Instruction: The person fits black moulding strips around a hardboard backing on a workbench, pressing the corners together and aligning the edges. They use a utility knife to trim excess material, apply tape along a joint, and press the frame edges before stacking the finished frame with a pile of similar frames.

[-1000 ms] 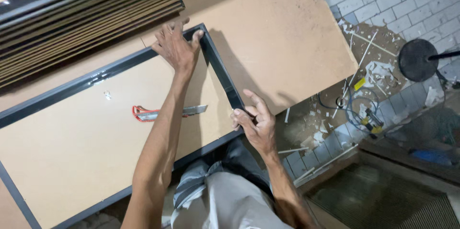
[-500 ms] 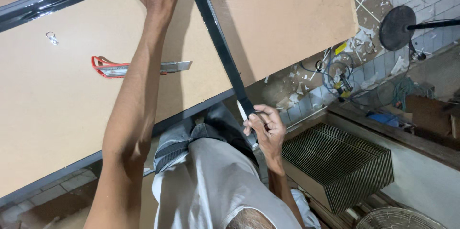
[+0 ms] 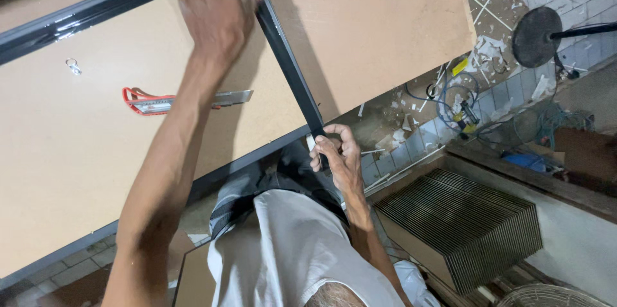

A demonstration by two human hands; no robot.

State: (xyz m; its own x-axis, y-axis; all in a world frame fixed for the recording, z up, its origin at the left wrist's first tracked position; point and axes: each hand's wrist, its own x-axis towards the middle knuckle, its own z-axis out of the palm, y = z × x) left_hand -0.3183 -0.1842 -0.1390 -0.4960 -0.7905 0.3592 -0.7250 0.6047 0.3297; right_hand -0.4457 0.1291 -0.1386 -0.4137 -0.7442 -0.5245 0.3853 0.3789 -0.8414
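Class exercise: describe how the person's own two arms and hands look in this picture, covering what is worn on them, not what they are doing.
Both arms are bare to the shoulder, with no sleeves showing. The left hand and the right hand wear no gloves. No watch, ring or wristband shows. The body wears a sleeveless white cotton top and grey trousers.

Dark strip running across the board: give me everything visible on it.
The dark strip is long, narrow and straight, dark grey to black, metal or plastic by its look. It lies diagonally on the tan board, from the top edge of the picture down past the board's near edge. The left hand presses flat beside its upper part; the right hand grips its lower end, fingers wrapped round it. Near the top it meets a second dark strip, seemingly forming a corner.
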